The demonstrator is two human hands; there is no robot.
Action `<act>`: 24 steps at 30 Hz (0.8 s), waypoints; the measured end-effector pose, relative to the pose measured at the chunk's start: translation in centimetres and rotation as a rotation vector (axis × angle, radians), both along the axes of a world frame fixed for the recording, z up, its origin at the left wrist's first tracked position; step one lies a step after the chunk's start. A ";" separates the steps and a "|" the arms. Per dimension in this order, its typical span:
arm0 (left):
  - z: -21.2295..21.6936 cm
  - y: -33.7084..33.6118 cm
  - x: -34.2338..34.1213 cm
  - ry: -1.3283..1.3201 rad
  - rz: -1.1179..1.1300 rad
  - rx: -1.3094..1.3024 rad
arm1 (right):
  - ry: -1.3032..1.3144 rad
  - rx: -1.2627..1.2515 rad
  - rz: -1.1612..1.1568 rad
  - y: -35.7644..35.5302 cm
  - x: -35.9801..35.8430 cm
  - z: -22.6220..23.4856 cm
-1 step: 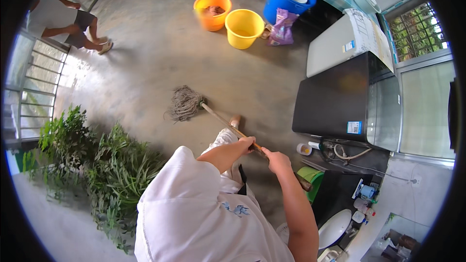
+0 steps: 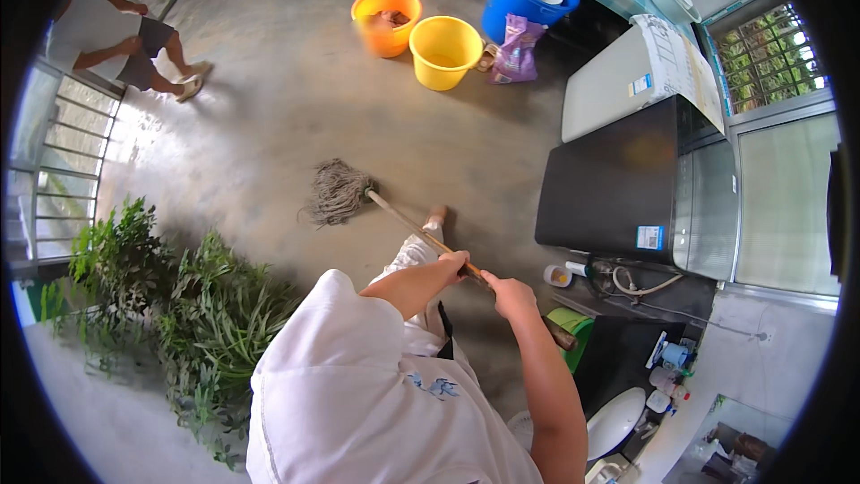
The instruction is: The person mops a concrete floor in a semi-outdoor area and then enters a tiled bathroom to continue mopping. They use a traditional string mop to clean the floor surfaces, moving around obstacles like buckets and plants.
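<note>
A string mop [image 2: 339, 192] with a wooden handle lies its grey strands on the floor ahead of me. Its handle slants down to the right, across in front of my body. My left hand [image 2: 453, 266] is closed round the handle, lower down toward the mop head. Just behind it, my right hand [image 2: 512, 298] also grips the handle. The handle's thick end shows beyond my right forearm, beside a green bin [image 2: 580, 341]. My foot [image 2: 436, 215] is just past the handle.
Leafy potted plants [image 2: 215, 305] crowd the left. A black appliance [image 2: 618, 184] and a white one [image 2: 618, 81] stand at right. Farther off are an orange bucket [image 2: 363, 7], a yellow bucket [image 2: 445, 54], a blue tub [image 2: 502, 0] and a purple bag [image 2: 516, 49]. Another person [image 2: 148, 40] is at far left.
The mop head sits slightly farther left in the picture, as do the buckets. The other person's feet have shifted a little. Both my hands keep their hold on the mop handle.
</note>
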State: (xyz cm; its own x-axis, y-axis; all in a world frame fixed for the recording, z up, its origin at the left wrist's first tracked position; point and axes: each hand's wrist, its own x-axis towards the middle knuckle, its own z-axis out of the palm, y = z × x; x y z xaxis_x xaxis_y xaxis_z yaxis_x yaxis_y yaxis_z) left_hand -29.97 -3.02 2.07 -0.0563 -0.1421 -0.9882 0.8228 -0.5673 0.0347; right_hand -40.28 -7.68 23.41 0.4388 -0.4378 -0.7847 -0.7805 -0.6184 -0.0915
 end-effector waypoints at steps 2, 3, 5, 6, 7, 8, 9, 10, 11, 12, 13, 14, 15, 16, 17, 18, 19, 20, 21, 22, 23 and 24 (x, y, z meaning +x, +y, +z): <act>2.1 -3.7 -0.1 -0.084 -0.047 0.134 | -0.017 0.011 -0.016 -3.9 -0.5 -0.6; 1.2 -5.5 -0.2 -0.115 -0.064 0.193 | -0.013 0.006 0.032 -5.9 -0.3 -0.8; 0.1 -9.0 -0.7 -0.172 0.116 0.315 | -0.006 0.010 0.134 -9.9 0.3 -1.4; -0.2 -11.1 -0.4 -0.158 0.148 0.319 | -0.005 0.018 0.148 -12.2 0.9 -1.2; -0.6 -13.2 0.1 -0.142 0.182 0.323 | -0.002 0.026 0.165 -14.8 1.7 -1.0; -0.6 -14.3 0.6 -0.132 0.208 0.342 | -0.003 0.049 0.173 -16.7 2.6 -0.8; -1.6 -15.4 1.4 -0.155 0.146 0.246 | 0.035 0.058 0.170 -18.8 4.2 -0.1; -2.6 -17.1 2.0 -0.134 0.232 0.257 | 0.030 0.051 0.209 -20.8 5.6 0.4; 0.4 -19.8 2.6 -0.105 0.272 0.264 | 0.039 0.043 0.203 -23.1 5.6 0.1; 2.8 -21.9 3.6 -0.083 0.330 0.274 | 0.038 0.039 0.214 -25.0 6.1 0.1; 2.9 -23.4 4.4 -0.101 0.364 0.267 | 0.002 0.019 0.253 -26.4 7.2 0.7; 2.5 -24.7 4.9 -0.100 0.386 0.238 | -0.028 0.002 0.289 -27.7 8.1 1.3; 2.1 -26.0 5.4 -0.099 0.406 0.209 | -0.056 -0.014 0.324 -28.9 8.6 1.7; 1.8 -27.1 5.7 -0.098 0.425 0.182 | -0.063 -0.022 0.358 -30.0 8.8 1.6; 2.6 -28.9 5.9 -0.117 0.428 0.188 | -0.069 -0.036 0.386 -31.3 8.7 1.5; 2.4 -30.7 5.9 -0.121 0.412 0.183 | -0.075 -0.049 0.413 -32.7 8.6 1.3; 2.1 -32.7 5.8 -0.124 0.394 0.178 | -0.117 -0.072 0.422 -34.4 8.5 1.3; 1.5 -33.8 5.6 -0.132 0.382 0.181 | -0.166 -0.088 0.435 -35.8 8.3 1.2; -2.7 -33.4 5.7 -0.077 0.473 0.074 | -0.231 -0.091 0.480 -36.4 8.8 1.7; -2.6 -36.0 5.6 -0.060 0.465 0.141 | -0.216 -0.094 0.467 -38.3 8.2 1.1; -3.2 -36.9 4.9 -0.060 0.557 0.081 | -0.203 -0.073 0.508 -39.8 8.1 1.1; -2.8 -38.1 4.7 -0.058 0.626 0.014 | -0.186 -0.061 0.530 -41.2 8.3 1.3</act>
State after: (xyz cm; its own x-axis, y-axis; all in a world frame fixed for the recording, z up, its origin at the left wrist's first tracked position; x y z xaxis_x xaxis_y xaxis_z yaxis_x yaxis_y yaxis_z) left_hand -25.26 -41.15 -0.77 0.0874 -0.1177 -0.9892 0.9961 0.0205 0.0856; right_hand -31.99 -48.85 24.75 0.7392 -0.1622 -0.6537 -0.3363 -0.9298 -0.1496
